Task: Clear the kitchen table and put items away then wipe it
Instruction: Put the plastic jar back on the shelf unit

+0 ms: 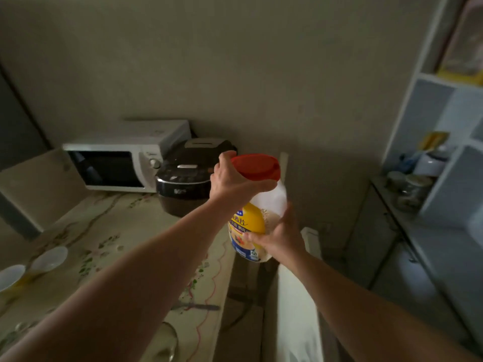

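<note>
Item: clear jar, yellow label, red lid. Held in the air just past the right edge of the counter. Lid is gripped by the left hand; lower body is clasped by the right hand. Also on the counter: microwave, rice cooker, two white bowls.

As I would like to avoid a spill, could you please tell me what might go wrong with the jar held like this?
1. The jar is held past the table edge; if the red lid comes loose under the left hand, only the right hand low on its side would keep it from dropping.
2. A glass stands by the table's near edge, near the left forearm; drawing that arm back might knock it.
</note>
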Motion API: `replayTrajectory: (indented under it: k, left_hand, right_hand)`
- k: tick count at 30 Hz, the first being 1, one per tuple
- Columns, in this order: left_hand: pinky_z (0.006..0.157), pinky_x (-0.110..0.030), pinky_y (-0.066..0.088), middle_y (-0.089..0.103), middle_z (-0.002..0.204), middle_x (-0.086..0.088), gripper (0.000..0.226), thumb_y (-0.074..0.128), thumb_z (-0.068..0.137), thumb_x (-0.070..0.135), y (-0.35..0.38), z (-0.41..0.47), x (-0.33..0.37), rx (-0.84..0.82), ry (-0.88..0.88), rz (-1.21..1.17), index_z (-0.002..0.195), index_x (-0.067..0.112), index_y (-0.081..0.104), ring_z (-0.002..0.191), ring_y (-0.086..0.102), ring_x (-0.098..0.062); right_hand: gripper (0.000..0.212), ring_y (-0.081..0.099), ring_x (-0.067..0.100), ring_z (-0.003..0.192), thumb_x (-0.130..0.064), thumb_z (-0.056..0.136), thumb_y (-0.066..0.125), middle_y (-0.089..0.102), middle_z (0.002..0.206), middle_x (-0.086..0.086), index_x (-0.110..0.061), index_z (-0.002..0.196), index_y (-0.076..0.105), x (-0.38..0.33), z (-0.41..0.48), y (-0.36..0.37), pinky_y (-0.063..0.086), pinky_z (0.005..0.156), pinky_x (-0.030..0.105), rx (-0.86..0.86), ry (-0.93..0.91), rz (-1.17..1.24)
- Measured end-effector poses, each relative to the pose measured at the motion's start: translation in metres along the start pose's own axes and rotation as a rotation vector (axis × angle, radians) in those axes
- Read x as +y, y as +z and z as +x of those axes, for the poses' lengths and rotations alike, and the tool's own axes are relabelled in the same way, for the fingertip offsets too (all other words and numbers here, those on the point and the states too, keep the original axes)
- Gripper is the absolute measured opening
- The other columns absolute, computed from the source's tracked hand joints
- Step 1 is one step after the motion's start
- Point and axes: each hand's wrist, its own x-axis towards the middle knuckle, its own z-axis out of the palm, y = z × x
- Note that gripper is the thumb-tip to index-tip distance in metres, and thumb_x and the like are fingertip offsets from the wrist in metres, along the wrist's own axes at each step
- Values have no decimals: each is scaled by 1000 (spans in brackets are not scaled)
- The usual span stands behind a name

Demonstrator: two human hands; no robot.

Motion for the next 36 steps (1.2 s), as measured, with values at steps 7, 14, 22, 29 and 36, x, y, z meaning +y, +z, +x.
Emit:
replayTrajectory:
  k: [7,14,22,29,36]
  left_hand:
    - [98,-40,47,49,122,5,101,86,40,56,85,-58,86,-116,96,-74,125,31,38,117,48,-19]
    - [99,-40,48,51,125,6,114,83,36,63,160,-115,146,-309,195,-262,134,32,34,118,52,-16]
    - [98,-29,40,55,123,1,49,48,97,45,198,-159,203,-352,219,-693,138,19,44,119,52,-17]
    - [93,-34,46,63,121,-4,50,33,97,56,222,-148,212,-529,-142,-766,114,21,64,105,60,-21]
    - [87,-36,45,66,100,7,38,36,98,47,257,-123,239,-583,-113,-787,106,25,66,96,59,-12]
  right_hand:
    - [123,51,21,122,-46,45,92,46,135,1,-21,144,24,44,-29,-116,45,97,30,220,75,-4]
    - [118,55,14,112,-44,32,88,53,123,-6,-26,136,35,82,-68,-205,48,95,38,515,107,115]
    - [109,59,12,106,-60,36,76,57,119,-6,-23,132,39,82,-85,-295,54,89,35,714,-2,40]
    - [108,60,16,108,-47,46,92,57,123,-5,-27,135,35,74,-76,-337,53,85,35,768,9,171]
    - [107,58,22,112,-37,52,92,55,129,0,-30,138,29,63,-35,-369,48,84,29,825,4,169]
